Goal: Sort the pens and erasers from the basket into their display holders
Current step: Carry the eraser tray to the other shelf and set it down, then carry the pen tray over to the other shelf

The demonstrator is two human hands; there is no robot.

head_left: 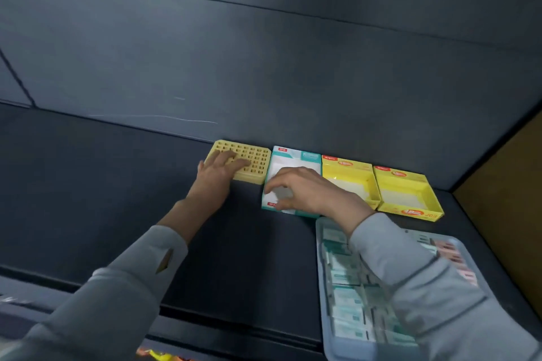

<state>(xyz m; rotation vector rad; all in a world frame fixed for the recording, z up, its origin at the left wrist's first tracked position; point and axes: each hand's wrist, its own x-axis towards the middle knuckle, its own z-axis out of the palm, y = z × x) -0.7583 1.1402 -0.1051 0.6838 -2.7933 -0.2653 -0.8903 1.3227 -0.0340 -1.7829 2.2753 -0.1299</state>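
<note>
A yellow pen holder (255, 160) with a grid of holes stands against the back wall; my left hand (218, 174) lies flat on its top with fingers straight. To its right stands a teal and white display box (305, 157). My right hand (296, 189) hovers over this box with fingers bent downward; whether they pinch anything is hidden. Two yellow display boxes (349, 182) (407, 193) follow on the right. A pale blue basket (328, 316) at the lower right holds several teal-wrapped and pink erasers (343, 267), partly covered by my right sleeve.
Everything sits on a dark shelf (117, 184) with a dark back wall. A brown panel (504, 184) closes the shelf on the right. The shelf's front edge runs along the lower left.
</note>
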